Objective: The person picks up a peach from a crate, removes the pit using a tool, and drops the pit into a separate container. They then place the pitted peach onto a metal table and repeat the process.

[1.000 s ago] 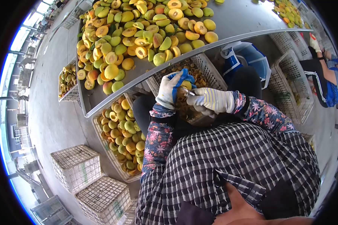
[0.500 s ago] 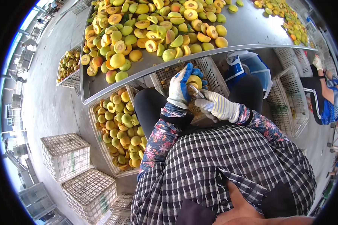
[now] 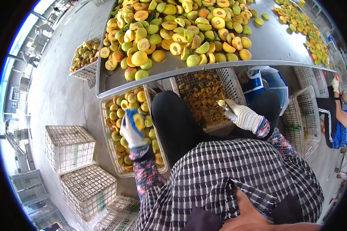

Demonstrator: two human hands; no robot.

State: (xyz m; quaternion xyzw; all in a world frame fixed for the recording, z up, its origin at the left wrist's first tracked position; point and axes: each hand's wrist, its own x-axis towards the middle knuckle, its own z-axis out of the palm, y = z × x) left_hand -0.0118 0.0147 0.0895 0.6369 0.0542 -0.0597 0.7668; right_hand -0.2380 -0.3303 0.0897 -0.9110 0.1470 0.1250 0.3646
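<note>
My left hand (image 3: 132, 129), in a white glove with a blue palm, is over a crate of halved peaches (image 3: 121, 156) at my left knee. Its blurred fingers curl around a yellow peach half (image 3: 139, 121). In a striped white glove, my right hand (image 3: 245, 116) grips a small metal pitting tool (image 3: 223, 106), most of which the fingers hide. A small yellow piece shows at its tip. Below that hand, between my knees, a crate of scooped-out pits and scraps (image 3: 204, 94) sits partly under the table.
A metal table (image 3: 173, 66) heaped with cut peaches (image 3: 177, 34) spans the front. Another fruit crate (image 3: 83, 61) stands beyond its left end. Upturned crates (image 3: 71, 148) are at left, a blue-white bucket (image 3: 268, 86) and stacked crates (image 3: 304, 115) at right. A co-worker (image 3: 337, 111) sits far right.
My left hand has moved left and down from between my knees to the fruit crate, carrying the peach half. My right hand has separated from it, still holding the tool. The view has shifted slightly.
</note>
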